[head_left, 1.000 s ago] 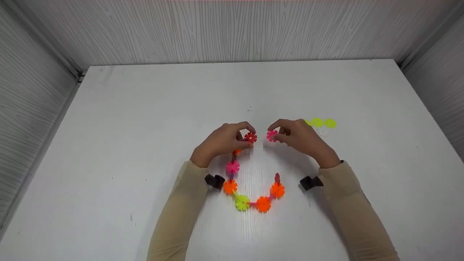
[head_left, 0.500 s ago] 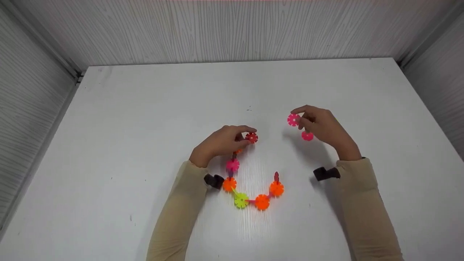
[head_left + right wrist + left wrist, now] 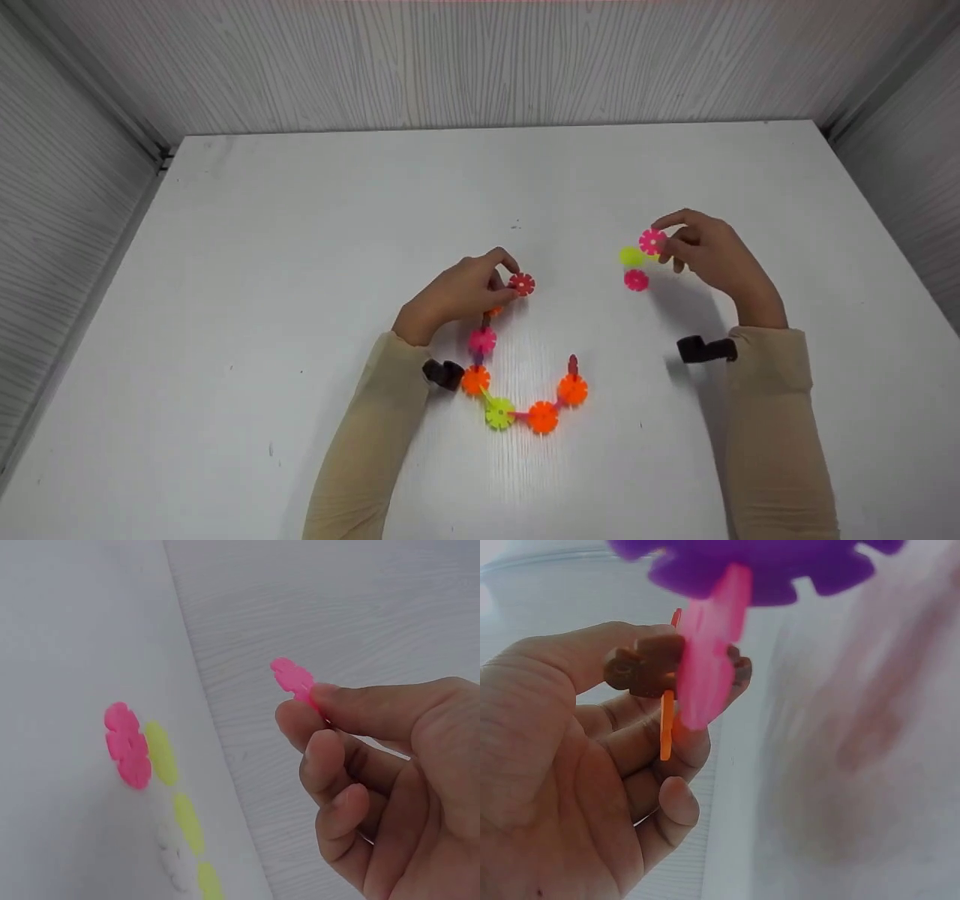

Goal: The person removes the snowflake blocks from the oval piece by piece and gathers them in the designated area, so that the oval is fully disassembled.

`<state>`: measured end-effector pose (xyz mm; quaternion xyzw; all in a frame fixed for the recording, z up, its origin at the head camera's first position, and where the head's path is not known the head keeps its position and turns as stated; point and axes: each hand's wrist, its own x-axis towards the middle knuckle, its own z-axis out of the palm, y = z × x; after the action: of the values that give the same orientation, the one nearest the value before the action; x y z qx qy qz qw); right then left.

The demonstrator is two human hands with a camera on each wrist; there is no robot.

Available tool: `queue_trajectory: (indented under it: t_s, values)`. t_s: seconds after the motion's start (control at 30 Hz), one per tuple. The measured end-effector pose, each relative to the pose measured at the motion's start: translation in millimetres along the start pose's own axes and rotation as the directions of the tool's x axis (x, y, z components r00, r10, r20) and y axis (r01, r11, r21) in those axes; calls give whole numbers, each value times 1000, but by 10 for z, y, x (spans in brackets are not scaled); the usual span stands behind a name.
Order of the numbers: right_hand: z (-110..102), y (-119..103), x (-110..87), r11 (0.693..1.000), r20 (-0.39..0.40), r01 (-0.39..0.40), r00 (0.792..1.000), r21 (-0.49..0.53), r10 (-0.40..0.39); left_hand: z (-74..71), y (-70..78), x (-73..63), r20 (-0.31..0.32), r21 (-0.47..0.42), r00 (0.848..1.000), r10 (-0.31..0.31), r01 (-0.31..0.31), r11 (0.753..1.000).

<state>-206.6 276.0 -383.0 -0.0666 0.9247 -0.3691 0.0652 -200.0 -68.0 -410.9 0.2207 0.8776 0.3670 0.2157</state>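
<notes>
My left hand (image 3: 461, 289) pinches a red notched disc (image 3: 522, 284) at the upper end of a chain of interlocking snowflake discs. The chain curves on the table through a pink disc (image 3: 482, 340), an orange disc (image 3: 475, 380) and a yellow-green disc (image 3: 499, 413), ending at a dark red disc (image 3: 573, 365) on edge. Close up in the left wrist view are a purple disc (image 3: 765, 570), a pink disc (image 3: 707, 667) and a brown disc (image 3: 646, 666). Between thumb and index finger, my right hand (image 3: 716, 251) holds a loose pink disc (image 3: 652, 241) above the table.
Beneath the right hand lie another pink disc (image 3: 636, 280) and a yellow disc (image 3: 631, 256). The right wrist view shows more yellow discs (image 3: 187, 823) in a row beside a white disc (image 3: 174, 862). A pale wood-grained wall (image 3: 480, 64) stands behind the table.
My right hand has carried its pink disc right and slightly back, away from the left hand, uncovering the pink disc on the table. The left hand stays nearly still with the red disc.
</notes>
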Motion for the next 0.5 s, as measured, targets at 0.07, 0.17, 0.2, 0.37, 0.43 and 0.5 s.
queue_trajectory:
  t_s: [0.07, 0.17, 0.2, 0.37, 0.43, 0.5]
  values:
    - [-43, 53, -12, 1000, 10, -15, 1000, -2, 15, -5, -3, -6, 2, 0, 1000, -3, 3, 1000]
    - [-110, 137, -25, 998, 39, -59, 997, -7, 59, -8, -6, -10, 7, -8, 1000, -9, 9, 1000]
    - [-132, 167, -28, 997, 51, -75, 996, -11, 75, -8, -7, -10, 8, -9, 1000, -8, 8, 1000]
    - [-204, 319, -38, 990, 99, -143, 985, -9, 143, -10, -14, -6, 9, -9, 1000, -8, 8, 1000]
    - [-218, 383, -43, 987, 107, -160, 981, -1, 159, -11, -12, -7, 7, -7, 1000, -12, 12, 1000]
    - [-227, 448, -51, 984, 105, -177, 979, 6, 175, -13, -9, -9, 7, -2, 1000, -7, 7, 1000]
